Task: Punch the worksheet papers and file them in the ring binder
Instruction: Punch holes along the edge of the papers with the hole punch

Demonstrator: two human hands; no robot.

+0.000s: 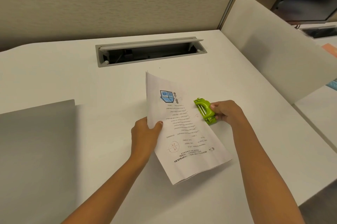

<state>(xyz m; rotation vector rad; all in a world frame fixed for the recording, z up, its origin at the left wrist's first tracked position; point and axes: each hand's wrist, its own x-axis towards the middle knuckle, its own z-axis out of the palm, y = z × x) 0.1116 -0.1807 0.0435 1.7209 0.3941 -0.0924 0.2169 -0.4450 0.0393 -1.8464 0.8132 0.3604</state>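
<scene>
L hand (144,133) pinching worksheet papers (184,132) by frame-left edge | R hand (226,112) gripping green hole punch (204,111), ctr-right of frame | punch lengthwise along sheets' frame-right long edge, touching | R hand nearer

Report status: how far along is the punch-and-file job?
Done: nothing visibly; no holes show in the sheets. In hand: the left hand pinches the white printed worksheet stack by its left edge, while the right hand grips the lime-green plastic hole punch at the stack's right edge. Left: punching, then filing; the flat grey ring binder lies shut on the white desk, apart from the papers.
</scene>
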